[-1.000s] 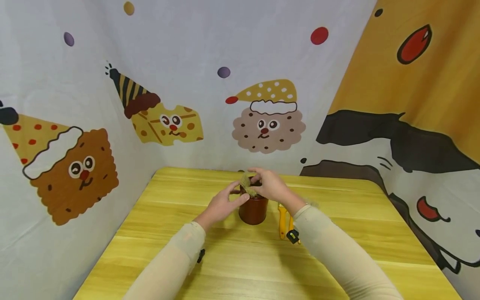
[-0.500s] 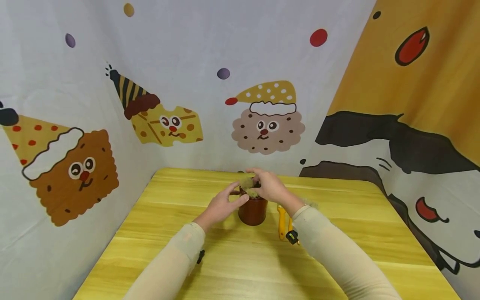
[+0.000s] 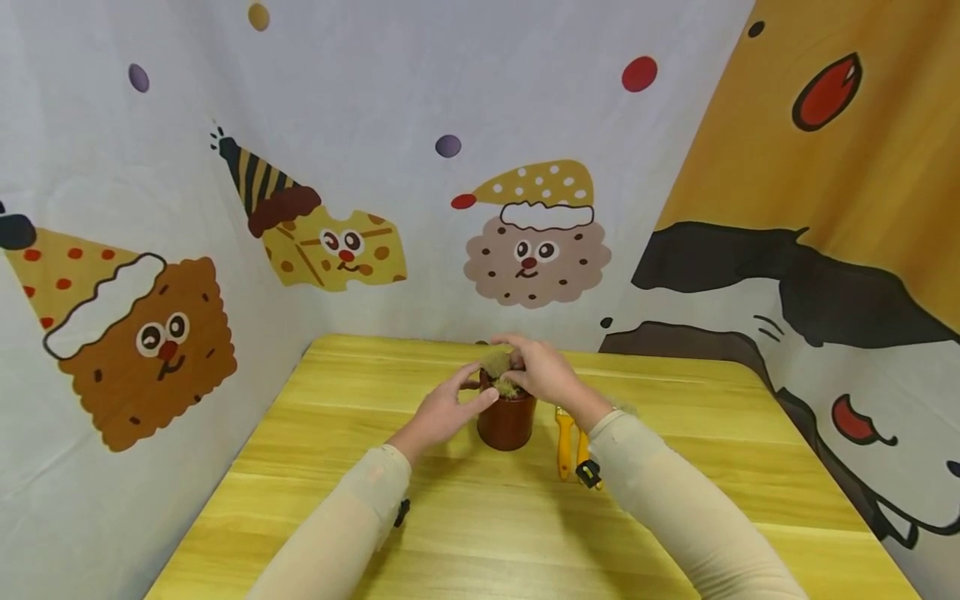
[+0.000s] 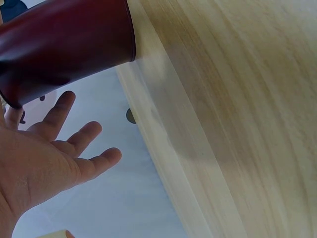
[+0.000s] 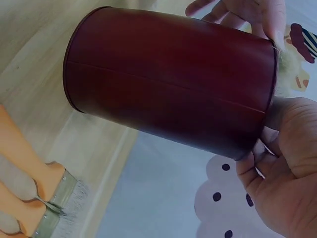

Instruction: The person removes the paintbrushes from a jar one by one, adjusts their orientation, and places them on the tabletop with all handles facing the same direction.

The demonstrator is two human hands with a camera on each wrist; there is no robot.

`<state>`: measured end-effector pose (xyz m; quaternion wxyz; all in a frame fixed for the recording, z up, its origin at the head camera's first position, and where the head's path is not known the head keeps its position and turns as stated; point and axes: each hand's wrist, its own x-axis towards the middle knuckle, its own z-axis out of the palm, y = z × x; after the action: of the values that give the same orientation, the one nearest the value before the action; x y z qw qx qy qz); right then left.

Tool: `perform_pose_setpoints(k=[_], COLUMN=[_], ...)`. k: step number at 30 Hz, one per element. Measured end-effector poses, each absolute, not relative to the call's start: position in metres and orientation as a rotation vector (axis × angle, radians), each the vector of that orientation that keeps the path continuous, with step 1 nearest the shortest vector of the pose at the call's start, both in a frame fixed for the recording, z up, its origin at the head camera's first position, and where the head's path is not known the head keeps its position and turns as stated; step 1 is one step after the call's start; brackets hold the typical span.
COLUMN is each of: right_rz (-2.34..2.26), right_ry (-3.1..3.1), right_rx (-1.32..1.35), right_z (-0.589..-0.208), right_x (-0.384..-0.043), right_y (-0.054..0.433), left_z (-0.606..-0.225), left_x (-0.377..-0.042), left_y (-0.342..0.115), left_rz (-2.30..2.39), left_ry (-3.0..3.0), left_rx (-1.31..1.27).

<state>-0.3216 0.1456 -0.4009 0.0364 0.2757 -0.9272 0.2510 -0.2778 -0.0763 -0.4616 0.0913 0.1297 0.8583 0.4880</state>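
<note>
A reddish-brown cylindrical pot [image 3: 506,423] stands on the table, with fuzzy yellow-green moss-like material [image 3: 495,364] at its mouth. My left hand [image 3: 444,410] is at the left of the rim, its thumb against the near edge. In the left wrist view, several left fingers [image 4: 79,136] spread loosely beside the pot. From the right, my right hand [image 3: 546,372] reaches over the mouth with bent fingers and thumb at the fuzzy material. The right wrist view shows my right hand [image 5: 290,163] curled near the rim; its fingertips are partly hidden.
Yellow-handled paintbrushes [image 3: 565,446] lie on the wooden table [image 3: 360,400] just right of the pot, partly beneath my right forearm. Behind the table's far edge hangs a white cloth [image 3: 375,108] printed with cartoons.
The fuzzy material has shifted and spread from a narrow upright strip to a wider clump at the mouth. My hands and the pot stay almost where they were.
</note>
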Motion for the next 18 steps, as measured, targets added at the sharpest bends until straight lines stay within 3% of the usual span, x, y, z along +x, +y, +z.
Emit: perform_pose_setpoints(k=[18], right_rz=[0.960], right_ry=[-2.620], right_rx=[0.824], right_z=[-0.357], right_x=[-0.313], right_y=[0.173], left_z=[-0.462], left_x=[-0.278], left_y=[-0.075], left_rz=[1.461], left_ry=[2.584], left_rx=[0.428])
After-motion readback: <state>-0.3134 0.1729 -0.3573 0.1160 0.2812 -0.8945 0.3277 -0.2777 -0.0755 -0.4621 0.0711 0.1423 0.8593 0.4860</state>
